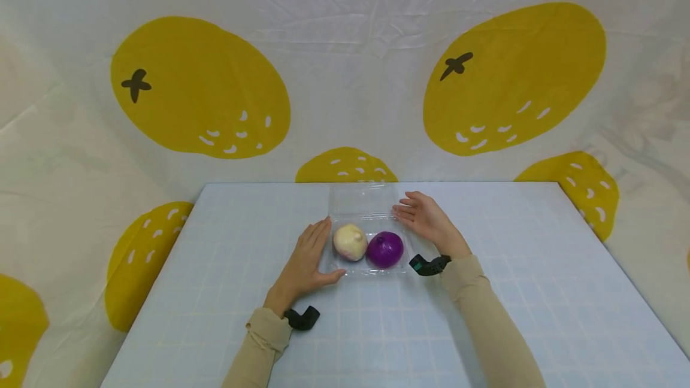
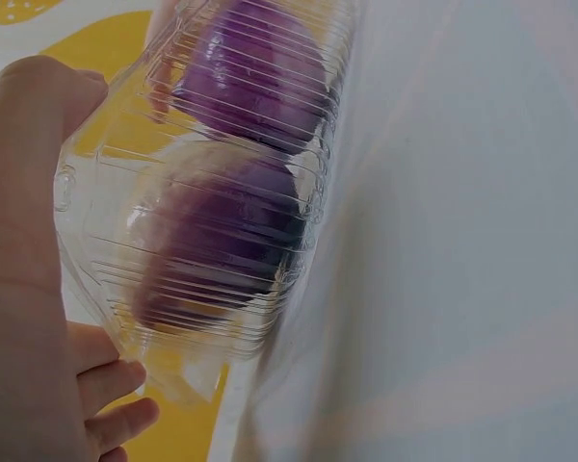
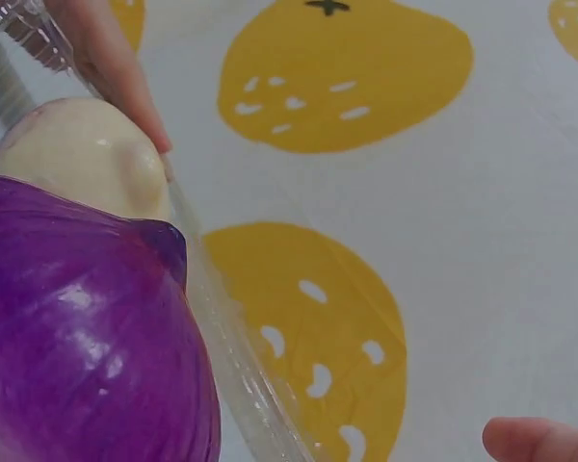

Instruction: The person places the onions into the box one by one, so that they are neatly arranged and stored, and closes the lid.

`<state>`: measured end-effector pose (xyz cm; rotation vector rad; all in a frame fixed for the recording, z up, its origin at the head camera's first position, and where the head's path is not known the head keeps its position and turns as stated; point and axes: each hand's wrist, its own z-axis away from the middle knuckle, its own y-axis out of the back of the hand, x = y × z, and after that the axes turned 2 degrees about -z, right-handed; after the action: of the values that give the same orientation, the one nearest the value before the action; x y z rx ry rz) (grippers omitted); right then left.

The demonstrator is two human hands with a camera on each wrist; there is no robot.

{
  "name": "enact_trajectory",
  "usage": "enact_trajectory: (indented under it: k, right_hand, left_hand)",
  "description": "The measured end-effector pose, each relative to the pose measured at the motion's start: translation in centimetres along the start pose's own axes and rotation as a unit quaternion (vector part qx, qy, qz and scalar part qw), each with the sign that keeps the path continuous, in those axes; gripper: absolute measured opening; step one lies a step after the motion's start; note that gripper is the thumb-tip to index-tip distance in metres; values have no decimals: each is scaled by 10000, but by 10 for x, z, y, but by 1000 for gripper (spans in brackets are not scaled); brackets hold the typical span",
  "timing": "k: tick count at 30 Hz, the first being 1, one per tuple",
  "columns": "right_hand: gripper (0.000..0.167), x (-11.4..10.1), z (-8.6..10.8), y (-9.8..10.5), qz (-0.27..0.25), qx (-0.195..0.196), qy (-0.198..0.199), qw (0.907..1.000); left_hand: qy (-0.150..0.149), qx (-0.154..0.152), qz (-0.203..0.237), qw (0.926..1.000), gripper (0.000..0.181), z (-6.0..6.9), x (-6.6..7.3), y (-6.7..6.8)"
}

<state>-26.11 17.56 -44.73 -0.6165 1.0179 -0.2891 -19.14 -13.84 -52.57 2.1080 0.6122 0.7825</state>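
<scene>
A clear plastic clamshell box (image 1: 369, 270) lies on the table with its lid (image 1: 362, 199) folded back, away from the person. Inside it sit a cream-white bulb (image 1: 350, 242) on the left and a purple onion (image 1: 385, 249) on the right, side by side; the right wrist view shows the onion (image 3: 87, 327) close up. The left hand (image 1: 307, 262) touches the box's left side, fingers extended and thumb at the front corner. Beside the right edge, near the hinge, the right hand (image 1: 426, 220) is held with relaxed fingers; whether it touches the plastic I cannot tell.
A pale table with a light grid pattern (image 1: 215, 292) lies under both arms. Behind it hangs a white cloth printed with large yellow fruit (image 1: 199, 88). Each wrist wears a black camera, seen at the left wrist (image 1: 303, 318) and the right wrist (image 1: 429, 265).
</scene>
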Motion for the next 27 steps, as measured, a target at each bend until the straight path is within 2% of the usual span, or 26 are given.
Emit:
enact_trajectory:
  k: [9, 16, 27]
  right_hand:
    - [67, -3, 0, 0, 117, -175, 151, 9997]
    - [65, -4, 3, 0, -72, -230, 281, 9993]
    - [60, 1, 2, 5, -236, -357, 549, 9976]
  left_hand:
    - [-124, 101, -59, 9999, 105, -1, 0, 1]
    - [-25, -6, -76, 10000, 107, -2, 1, 2]
    - [-122, 111, -60, 9998, 105, 0, 0, 1]
